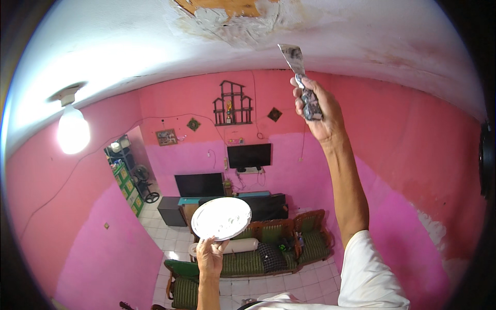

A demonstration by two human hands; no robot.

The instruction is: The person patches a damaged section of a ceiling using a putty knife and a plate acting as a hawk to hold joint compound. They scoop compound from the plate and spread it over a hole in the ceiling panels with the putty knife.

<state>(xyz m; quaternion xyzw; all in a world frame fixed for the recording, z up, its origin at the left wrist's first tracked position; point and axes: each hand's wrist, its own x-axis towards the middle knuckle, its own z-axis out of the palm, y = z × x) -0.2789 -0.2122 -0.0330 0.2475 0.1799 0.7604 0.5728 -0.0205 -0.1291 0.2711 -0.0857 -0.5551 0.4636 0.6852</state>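
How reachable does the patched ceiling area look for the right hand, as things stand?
Probably yes: the right hand holds a putty knife raised near the patched ceiling area, and nothing visible stands between them.

Right sleeve (371,274) white, short, loose-fitting, softly creased; both forearms (345,186) bare; both hands (329,114) bare.

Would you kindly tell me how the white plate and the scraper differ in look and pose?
The plate is round; the scraper is long and widens toward its tip. The plate is bright white, the scraper mottled and darker. The plate is held low in view by the left hand; the scraper points upward, raised in the right hand. Both are hand-held.
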